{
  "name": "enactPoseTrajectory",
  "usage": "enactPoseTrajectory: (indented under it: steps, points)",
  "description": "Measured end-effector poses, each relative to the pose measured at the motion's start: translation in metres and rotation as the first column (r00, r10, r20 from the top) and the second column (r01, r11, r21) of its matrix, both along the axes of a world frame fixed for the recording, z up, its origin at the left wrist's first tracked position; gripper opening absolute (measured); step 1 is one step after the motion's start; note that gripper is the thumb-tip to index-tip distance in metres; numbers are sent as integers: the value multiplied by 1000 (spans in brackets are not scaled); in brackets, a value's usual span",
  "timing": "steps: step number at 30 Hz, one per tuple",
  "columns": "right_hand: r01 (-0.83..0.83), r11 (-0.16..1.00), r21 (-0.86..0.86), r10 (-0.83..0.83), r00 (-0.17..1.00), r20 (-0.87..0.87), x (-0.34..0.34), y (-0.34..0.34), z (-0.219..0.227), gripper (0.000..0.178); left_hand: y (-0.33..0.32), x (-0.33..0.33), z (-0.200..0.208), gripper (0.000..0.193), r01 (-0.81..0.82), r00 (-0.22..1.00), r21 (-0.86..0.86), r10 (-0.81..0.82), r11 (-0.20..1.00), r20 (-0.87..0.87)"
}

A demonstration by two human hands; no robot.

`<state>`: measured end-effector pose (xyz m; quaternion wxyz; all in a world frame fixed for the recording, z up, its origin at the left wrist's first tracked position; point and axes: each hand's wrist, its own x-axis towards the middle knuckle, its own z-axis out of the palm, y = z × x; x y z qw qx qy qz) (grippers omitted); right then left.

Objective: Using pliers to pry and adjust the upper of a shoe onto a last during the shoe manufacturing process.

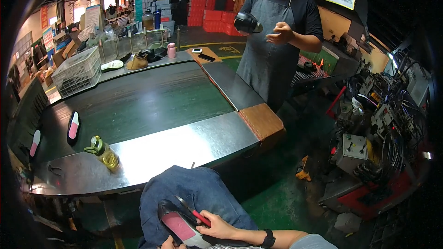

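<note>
Red-handled tool [194, 212] clamped in your right hand [217, 226], left hand [173, 244] pinching the shoe [179, 225]: brace it firmly against the blue cloth [221, 193], guiding the tool lightly.

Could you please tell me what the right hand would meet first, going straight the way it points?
The right hand would likely meet the pink-and-black shoe first, though depth is unclear.
</note>
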<state>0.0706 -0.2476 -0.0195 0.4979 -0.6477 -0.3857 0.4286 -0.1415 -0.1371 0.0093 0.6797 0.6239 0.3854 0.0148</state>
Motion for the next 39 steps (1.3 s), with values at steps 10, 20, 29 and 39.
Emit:
enactPoseTrajectory:
  steps: [10,20,29,39]
  points:
    - [-7,1000,-2,7,999,-51,-2,0,-5,29,-14,8,11,53,62,984,316,-4,947,-181]
    - [-12,1000,-15,11,999,-46,-1,-1,-5,29,-13,4,1,58,2,999,161,6,987,-45]
    - [-15,1000,-25,15,1000,5,0,0,-8,28,-9,2,-4,56,34,997,40,-31,999,-69]
    - [45,999,27,-46,998,47,-1,1,-9,27,78,28,106,39,-502,661,99,307,859,685]
